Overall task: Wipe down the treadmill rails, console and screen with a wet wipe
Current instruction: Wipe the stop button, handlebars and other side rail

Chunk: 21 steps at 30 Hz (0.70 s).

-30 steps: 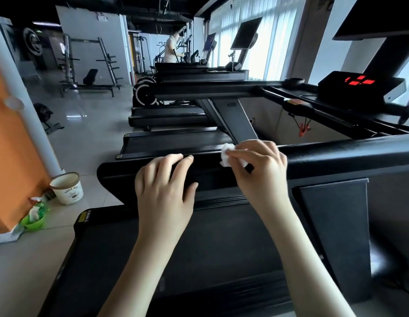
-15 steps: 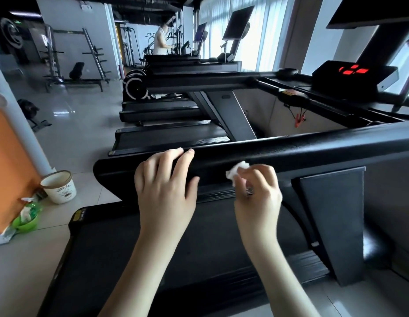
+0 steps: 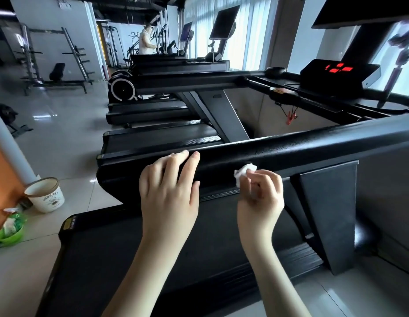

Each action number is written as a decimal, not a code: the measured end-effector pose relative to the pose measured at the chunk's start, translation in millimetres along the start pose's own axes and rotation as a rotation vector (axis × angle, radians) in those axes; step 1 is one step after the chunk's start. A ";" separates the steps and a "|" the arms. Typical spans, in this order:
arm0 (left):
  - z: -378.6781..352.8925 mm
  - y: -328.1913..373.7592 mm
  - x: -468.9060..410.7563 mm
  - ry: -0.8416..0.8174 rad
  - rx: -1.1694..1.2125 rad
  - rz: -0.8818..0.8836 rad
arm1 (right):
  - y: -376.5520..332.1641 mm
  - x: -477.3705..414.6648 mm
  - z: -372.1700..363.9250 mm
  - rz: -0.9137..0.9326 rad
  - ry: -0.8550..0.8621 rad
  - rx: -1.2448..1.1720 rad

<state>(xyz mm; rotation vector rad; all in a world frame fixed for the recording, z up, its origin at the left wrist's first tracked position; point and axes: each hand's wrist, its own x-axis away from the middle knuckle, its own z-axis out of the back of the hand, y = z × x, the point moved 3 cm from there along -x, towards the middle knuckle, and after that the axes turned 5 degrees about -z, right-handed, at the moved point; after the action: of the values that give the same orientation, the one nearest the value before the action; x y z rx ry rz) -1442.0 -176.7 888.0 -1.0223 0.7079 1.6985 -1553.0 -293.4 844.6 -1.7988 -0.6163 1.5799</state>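
Gym hall. Glossy pale tiled floor (image 3: 61, 143), dark exposed ceiling (image 3: 121, 5). Tall windows (image 3: 253, 35) with white vertical blinds at right, daylight coming through. Orange wall (image 3: 2, 179) and white pillar (image 3: 13, 145) at left, with a white bucket (image 3: 50, 200) and green basin (image 3: 13, 239) on the floor beside them. Weight rack (image 3: 74, 53) against the far white wall (image 3: 50, 14). Neighbouring treadmills (image 3: 157, 138) in a row; a person (image 3: 145, 41) far back.

Black rail (image 3: 290, 149), white wipe (image 3: 243, 172), red console digits (image 3: 338, 69), green bowl (image 3: 10, 235), cream bucket (image 3: 45, 195).

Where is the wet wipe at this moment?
Head view, centre: the wet wipe is pinched in the right hand at the lower edge of the black rail, just right of the left hand resting on that rail.
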 end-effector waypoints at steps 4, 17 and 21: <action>1.1 -4.4 2.1 -0.031 0.019 -0.037 | -19.5 6.9 -9.1 0.094 0.031 0.021; 14.0 -29.5 4.1 -0.035 0.019 -0.058 | -68.6 -45.9 -44.0 0.336 -0.342 0.212; 12.3 -30.6 6.1 -0.024 0.018 -0.066 | -73.9 -60.1 -57.0 0.227 -0.504 0.458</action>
<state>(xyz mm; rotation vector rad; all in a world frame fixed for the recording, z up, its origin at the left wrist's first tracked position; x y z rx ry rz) -1417.9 -153.5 888.7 -1.0007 0.6658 1.6420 -1501.2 -296.5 942.6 -1.1655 -0.2348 2.1483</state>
